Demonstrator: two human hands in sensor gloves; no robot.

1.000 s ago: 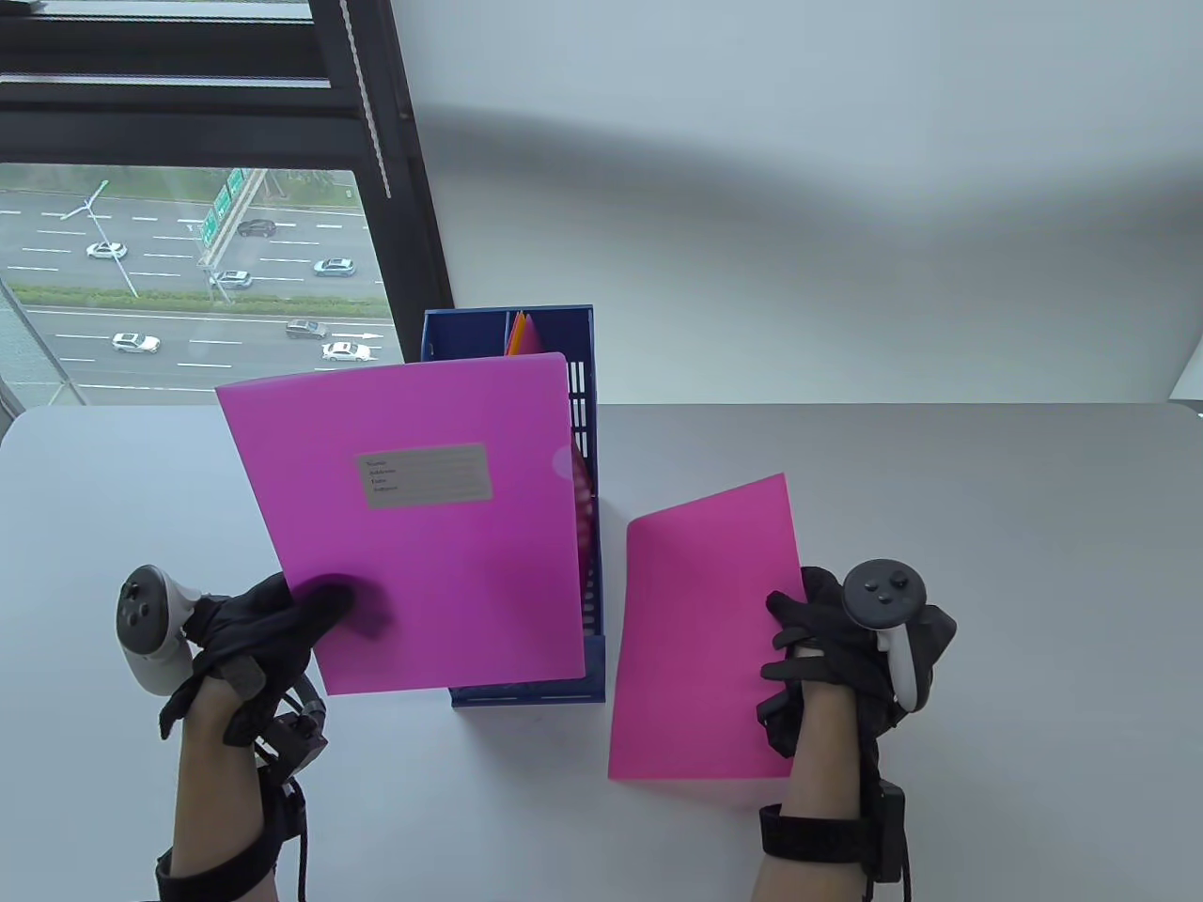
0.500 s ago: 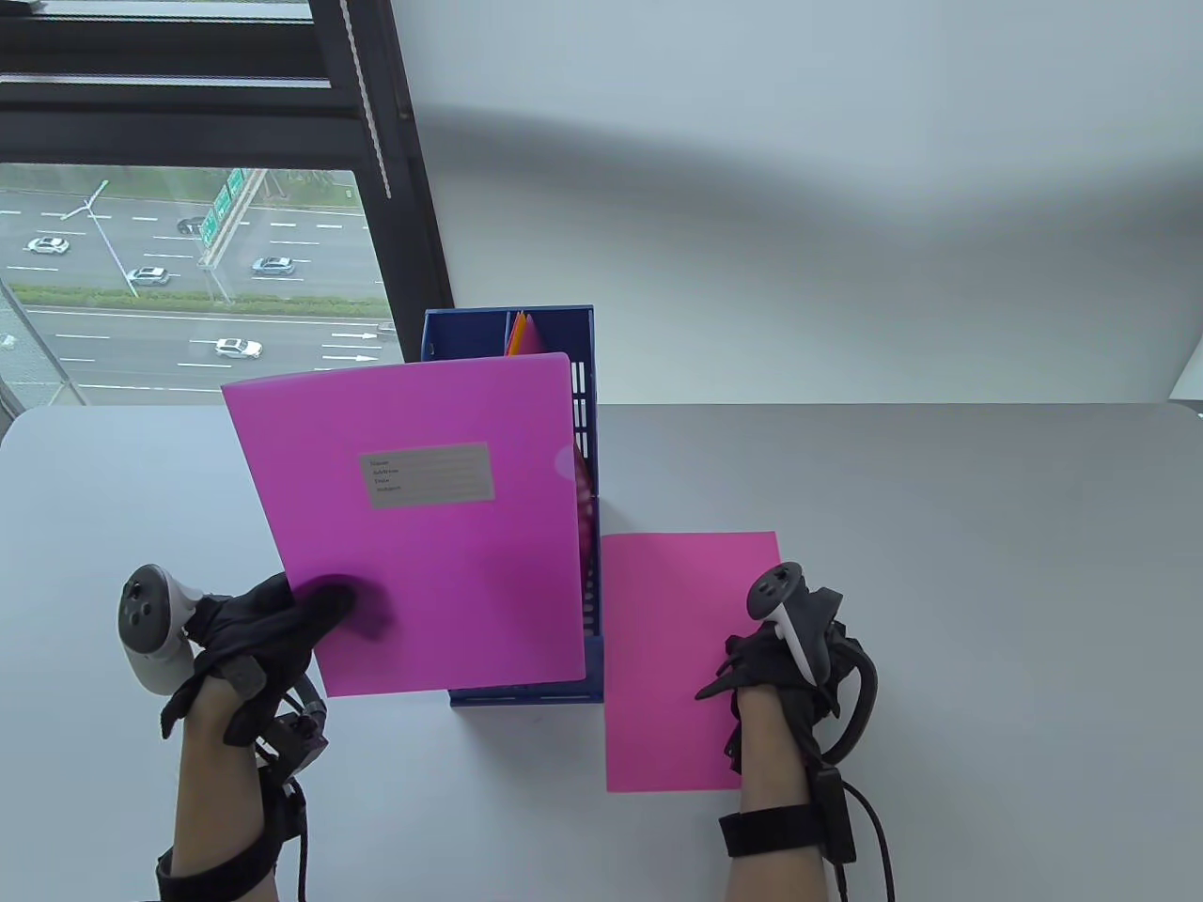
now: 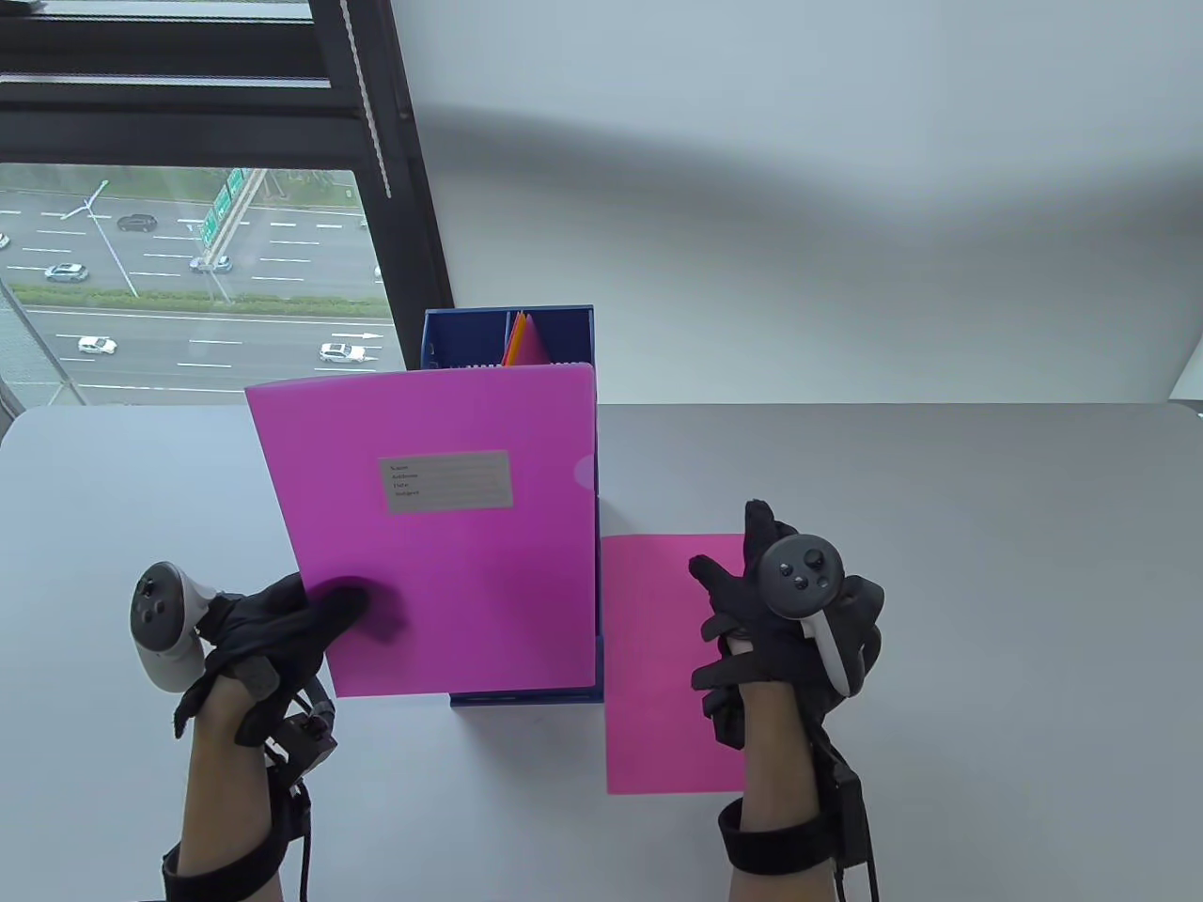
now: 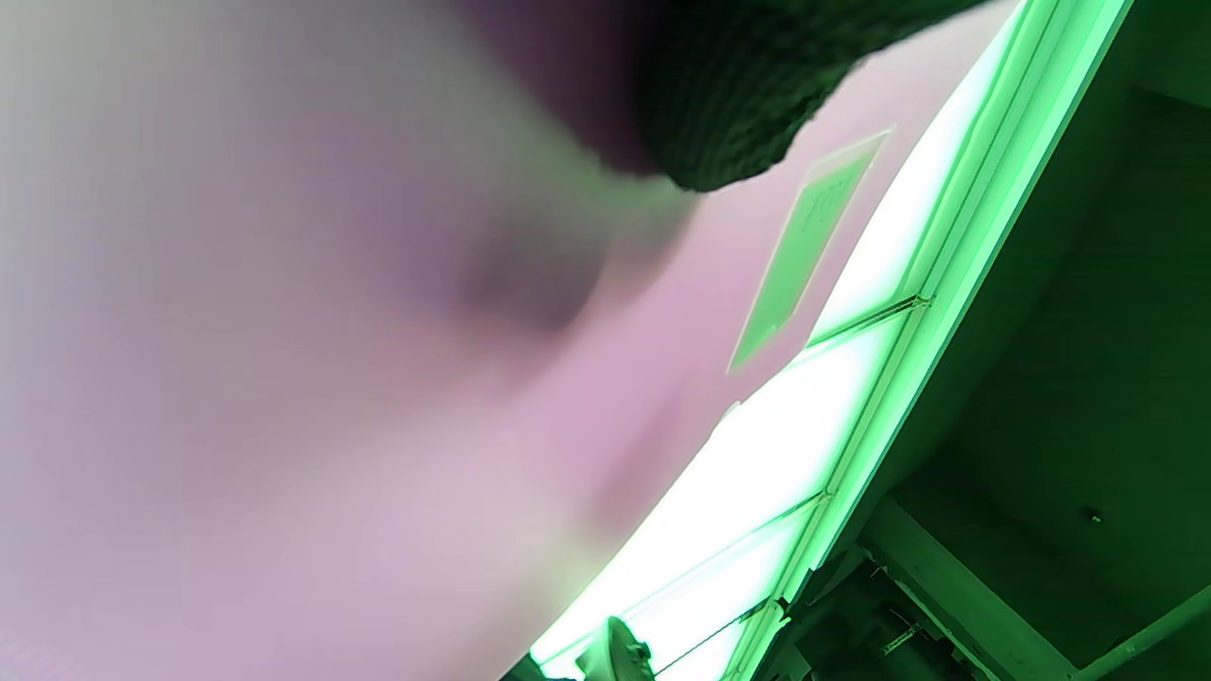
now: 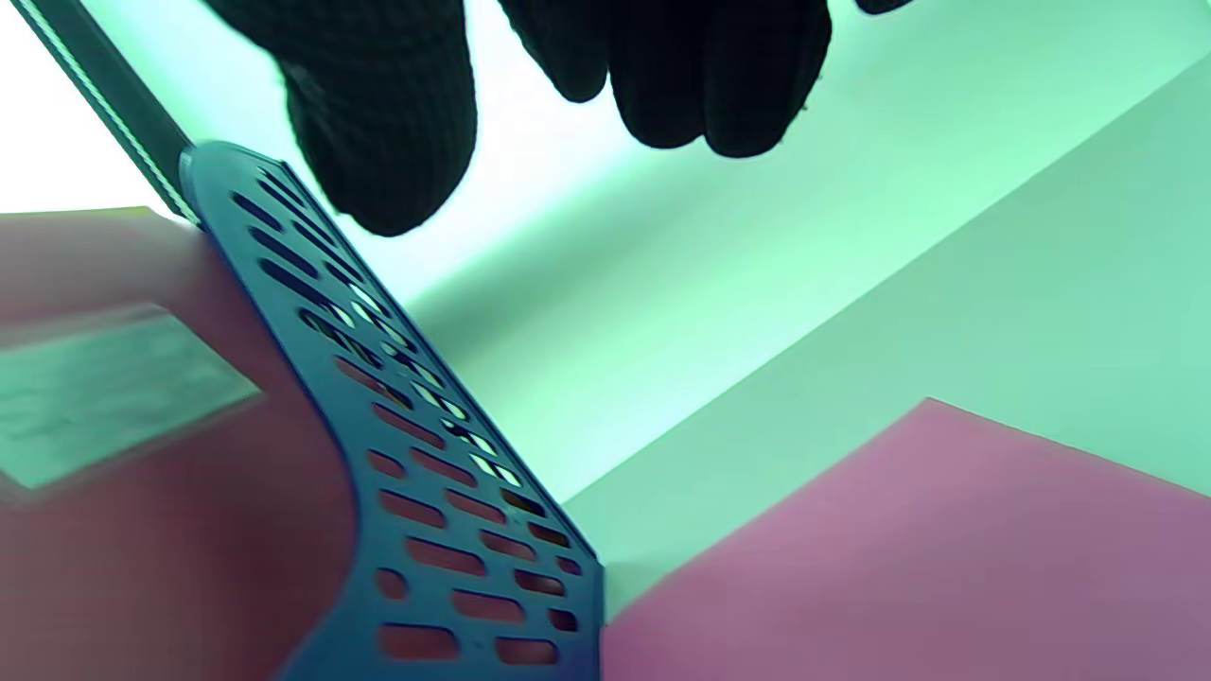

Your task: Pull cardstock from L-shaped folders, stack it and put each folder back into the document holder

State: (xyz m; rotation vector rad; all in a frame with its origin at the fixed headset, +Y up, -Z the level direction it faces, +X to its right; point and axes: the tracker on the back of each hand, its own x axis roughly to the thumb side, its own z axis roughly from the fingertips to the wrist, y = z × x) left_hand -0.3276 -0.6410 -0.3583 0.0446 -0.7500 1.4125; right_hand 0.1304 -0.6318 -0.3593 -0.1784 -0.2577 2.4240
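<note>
My left hand pinches the lower left corner of a magenta L-shaped folder with a grey label, held upright in front of the blue document holder. A pink sheet of cardstock lies flat on the table to the right of the holder. Above that sheet is my right hand, fingers spread and holding nothing. The left wrist view is blurred: a gloved fingertip lies against the folder. In the right wrist view my fingers hang free above the holder's slotted side and the cardstock.
Orange and pink folders stand in the back of the holder. The grey table ends at a white wall behind. A window with a dark frame is at the far left.
My right hand laid the cardstock flat on the table, let go of it and moved forward with its fingers spread. My left hand shifted the folder to the right, over the holder.
</note>
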